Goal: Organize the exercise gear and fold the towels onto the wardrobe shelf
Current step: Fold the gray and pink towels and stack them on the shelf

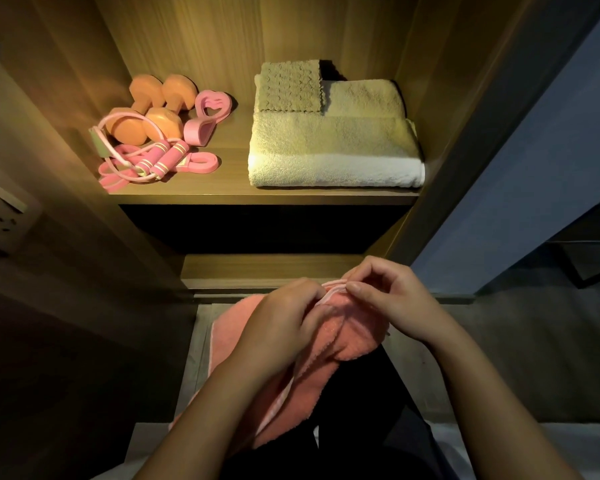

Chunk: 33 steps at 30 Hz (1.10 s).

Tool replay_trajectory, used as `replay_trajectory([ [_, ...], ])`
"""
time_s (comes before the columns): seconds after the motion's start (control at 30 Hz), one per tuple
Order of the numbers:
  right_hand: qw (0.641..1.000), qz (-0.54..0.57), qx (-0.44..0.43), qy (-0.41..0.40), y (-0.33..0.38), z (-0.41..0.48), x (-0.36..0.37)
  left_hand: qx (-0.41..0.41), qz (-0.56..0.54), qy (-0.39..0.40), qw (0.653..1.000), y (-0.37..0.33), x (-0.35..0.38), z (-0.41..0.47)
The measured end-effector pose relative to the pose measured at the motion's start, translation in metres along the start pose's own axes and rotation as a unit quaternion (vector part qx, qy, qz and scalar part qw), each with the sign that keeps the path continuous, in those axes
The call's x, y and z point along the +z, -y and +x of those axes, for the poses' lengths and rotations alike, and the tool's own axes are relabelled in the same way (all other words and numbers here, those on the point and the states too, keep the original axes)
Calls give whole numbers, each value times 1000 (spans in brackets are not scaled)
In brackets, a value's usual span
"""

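Note:
A pink towel (347, 337) hangs in front of me below the wardrobe shelf (232, 181). My left hand (284, 320) grips its upper edge, and my right hand (392, 299) pinches the same edge close beside it. On the shelf's right side lies a folded white towel (333, 150) with a smaller textured cloth (290, 86) on top. On the left of the shelf sit two orange dumbbells (153, 109), a pink heart-shaped grip trainer (207, 116), pink jump-rope handles (163, 159) and pink resistance bands (194, 162).
Wooden wardrobe walls (84, 81) close the shelf in on both sides. A dark compartment (257, 230) opens under the shelf, with a lower wooden ledge (257, 268) below it. A wall socket (4, 216) is at the far left.

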State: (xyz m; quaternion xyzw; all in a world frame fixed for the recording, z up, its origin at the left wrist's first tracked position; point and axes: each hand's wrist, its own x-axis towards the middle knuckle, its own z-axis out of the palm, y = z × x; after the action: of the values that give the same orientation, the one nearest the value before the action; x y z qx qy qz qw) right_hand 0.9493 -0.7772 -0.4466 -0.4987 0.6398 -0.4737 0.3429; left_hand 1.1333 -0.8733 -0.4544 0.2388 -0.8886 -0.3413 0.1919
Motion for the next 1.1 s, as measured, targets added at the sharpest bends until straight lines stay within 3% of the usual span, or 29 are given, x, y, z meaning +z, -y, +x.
replay_trajectory([
  [0.13,1000,-15,10,-4,-3,2,-2,12,-2,6,1000,-1,-3,4],
  [0.3,997,-70,-18,-35,-9,2,-3,16,38,66,997,2,-9,7],
  [0.4,995,-89,10,37,-5,3,-8,-4,71,88,994,5,-15,11],
  [0.5,980,-186,0,73,0,7,-4,-7,61,103,993,6,-17,16],
  [0.6,978,-208,-30,-16,6,14,3,-7,59,113,992,6,-21,18],
  [0.83,975,-95,-17,-200,10,23,-15,-16,91,94,991,18,-64,18],
  [1.1,968,-67,-40,-240,19,39,-36,-41,87,85,992,20,-118,26],
])
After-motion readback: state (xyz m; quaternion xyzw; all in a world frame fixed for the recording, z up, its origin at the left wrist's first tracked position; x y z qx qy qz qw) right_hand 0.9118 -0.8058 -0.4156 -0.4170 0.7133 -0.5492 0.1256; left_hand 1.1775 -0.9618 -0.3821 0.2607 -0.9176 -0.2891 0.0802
